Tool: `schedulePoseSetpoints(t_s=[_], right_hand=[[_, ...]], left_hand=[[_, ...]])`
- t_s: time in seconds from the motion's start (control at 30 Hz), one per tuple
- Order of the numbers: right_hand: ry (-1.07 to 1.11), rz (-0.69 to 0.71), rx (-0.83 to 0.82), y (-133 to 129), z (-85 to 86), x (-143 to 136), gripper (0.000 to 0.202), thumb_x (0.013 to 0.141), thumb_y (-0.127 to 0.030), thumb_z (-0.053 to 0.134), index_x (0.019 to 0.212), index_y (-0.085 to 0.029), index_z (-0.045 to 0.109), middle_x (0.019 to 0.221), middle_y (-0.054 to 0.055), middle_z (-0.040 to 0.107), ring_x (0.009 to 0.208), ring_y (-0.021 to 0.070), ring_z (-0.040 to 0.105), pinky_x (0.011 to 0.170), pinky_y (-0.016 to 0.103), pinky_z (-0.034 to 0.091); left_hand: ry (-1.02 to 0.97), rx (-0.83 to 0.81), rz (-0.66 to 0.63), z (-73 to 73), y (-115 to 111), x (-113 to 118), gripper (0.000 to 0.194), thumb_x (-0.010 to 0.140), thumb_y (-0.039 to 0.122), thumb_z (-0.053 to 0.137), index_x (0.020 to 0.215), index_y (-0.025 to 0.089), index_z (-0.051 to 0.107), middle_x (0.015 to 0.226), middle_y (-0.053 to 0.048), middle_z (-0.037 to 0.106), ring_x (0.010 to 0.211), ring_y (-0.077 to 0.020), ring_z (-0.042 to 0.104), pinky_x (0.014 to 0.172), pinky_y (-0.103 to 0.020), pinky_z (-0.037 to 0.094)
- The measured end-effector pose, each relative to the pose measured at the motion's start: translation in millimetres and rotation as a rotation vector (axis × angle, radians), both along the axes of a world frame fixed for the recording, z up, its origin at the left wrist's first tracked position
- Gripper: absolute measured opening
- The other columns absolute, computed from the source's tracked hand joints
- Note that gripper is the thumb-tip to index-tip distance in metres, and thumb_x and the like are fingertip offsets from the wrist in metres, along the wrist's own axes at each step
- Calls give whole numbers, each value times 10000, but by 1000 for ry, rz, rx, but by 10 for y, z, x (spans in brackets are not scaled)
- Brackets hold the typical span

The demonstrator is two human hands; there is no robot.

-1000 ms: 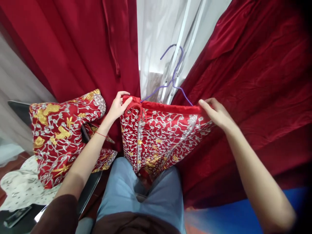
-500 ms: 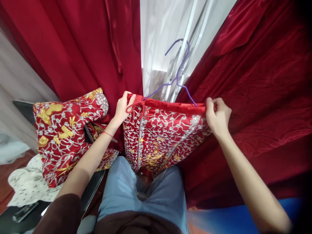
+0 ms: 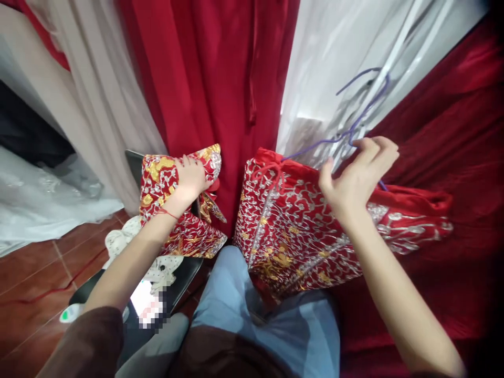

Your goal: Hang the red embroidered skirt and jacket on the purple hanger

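Observation:
My left hand (image 3: 191, 177) lies on a red embroidered garment (image 3: 155, 176) with gold and silver patterns, its fingers spread over the cloth. That garment rests on a dark chair (image 3: 189, 275) to my left. At my knees stands a red embroidered skirt (image 3: 291, 226) with a plain red waistband and a tied drawstring. A purple wire hanger (image 3: 364, 113) rises from the waistband, its hook upward. My right hand (image 3: 356, 173) is at the hanger's neck, thumb and fingers apart. It hides part of the waistband, whose right end sags.
A white dotted cloth (image 3: 118, 240) and a bright-screened phone (image 3: 145, 296) lie on the chair. Red curtains (image 3: 220, 68) and pale drapes (image 3: 98, 79) hang ahead. White poles (image 3: 409, 37) stand behind the hanger. Tiled floor (image 3: 35, 278) shows at the left.
My left hand has let go of the skirt's waistband and moved left onto the other garment. My right hand has left the waistband's right end for the hanger. The view has turned left.

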State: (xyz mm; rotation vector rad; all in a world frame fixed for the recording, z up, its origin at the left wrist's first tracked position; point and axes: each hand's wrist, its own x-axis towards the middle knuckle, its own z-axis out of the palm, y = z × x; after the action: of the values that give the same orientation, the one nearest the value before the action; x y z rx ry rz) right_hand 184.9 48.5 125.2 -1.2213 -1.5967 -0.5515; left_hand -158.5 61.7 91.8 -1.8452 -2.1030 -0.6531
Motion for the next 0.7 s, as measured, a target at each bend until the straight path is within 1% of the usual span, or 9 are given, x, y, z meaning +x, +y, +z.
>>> schedulePoseSetpoints(t_s=[0.07, 0.17, 0.3, 0.37, 0.43, 0.47, 0.53, 0.63, 0.7], right_hand=[[-65, 13, 0, -40, -54, -196, 489, 881, -376, 529, 1305, -135, 503, 1390, 276, 407, 1346, 478, 332, 1056, 694, 263], [-234, 185, -80, -123, -127, -540, 494, 888, -383, 517, 1344, -196, 503, 1405, 222, 445, 1354, 471, 364, 1036, 706, 296], [-563, 516, -25, -304, -171, -1086, 495, 888, -357, 581, 1372, -296, 496, 1409, 144, 532, 1358, 392, 425, 1059, 652, 350], [-756, 668, 70, -400, -156, -1321, 423, 925, -266, 540, 1328, -392, 513, 1386, 38, 584, 1371, 296, 440, 1093, 590, 362], [-895, 778, 145, -447, -118, -1455, 367, 966, -189, 454, 1237, -411, 564, 1316, -32, 635, 1323, 208, 493, 1092, 498, 401], [-920, 792, 163, -439, -95, -1471, 342, 983, -173, 415, 1181, -386, 595, 1256, -35, 666, 1269, 187, 534, 1065, 455, 429], [-866, 720, 134, -358, -52, -1405, 311, 1003, -179, 371, 1063, -315, 644, 1084, 4, 716, 1105, 188, 619, 957, 402, 485], [-577, 526, -22, -137, -40, -1134, 274, 988, -229, 398, 898, -231, 656, 820, 61, 692, 816, 213, 643, 774, 387, 498], [-332, 505, -166, -6, -93, -924, 247, 966, -271, 441, 828, -211, 637, 743, 60, 654, 725, 208, 617, 719, 375, 488]], left_hand=[[-26, -53, 18, 96, 30, -111, 329, 870, 363, 583, 937, 68, 713, 1039, -297, 703, 1134, -474, 618, 965, -630, 404], [-98, 76, -91, 371, -11, -166, 239, 875, 309, 552, 763, 156, 699, 809, -174, 707, 943, -383, 680, 869, -535, 472], [-256, 289, -358, 781, -220, -16, 254, 884, 377, 586, 731, 198, 683, 663, -50, 630, 820, -259, 656, 818, -409, 491], [-359, 255, -551, 914, -272, 149, 276, 886, 397, 606, 729, 180, 678, 632, -24, 602, 778, -219, 639, 761, -358, 496], [-460, 121, -738, 991, -263, 304, 286, 885, 404, 620, 736, 168, 678, 636, -14, 605, 766, -196, 644, 713, -322, 505], [-508, 43, -810, 1016, -249, 357, 282, 890, 404, 618, 751, 168, 684, 656, -13, 620, 773, -190, 655, 704, -312, 515], [-581, -89, -902, 1050, -236, 388, 264, 903, 406, 602, 823, 174, 702, 734, -15, 664, 827, -189, 685, 727, -309, 544], [-593, -213, -956, 1062, -282, 250, 289, 875, 437, 645, 1022, 196, 705, 930, -34, 718, 1005, -210, 701, 837, -340, 571], [-530, -289, -974, 1016, -327, 88, 456, 790, 487, 732, 1152, 216, 674, 1096, -64, 720, 1137, -240, 672, 910, -363, 562]])
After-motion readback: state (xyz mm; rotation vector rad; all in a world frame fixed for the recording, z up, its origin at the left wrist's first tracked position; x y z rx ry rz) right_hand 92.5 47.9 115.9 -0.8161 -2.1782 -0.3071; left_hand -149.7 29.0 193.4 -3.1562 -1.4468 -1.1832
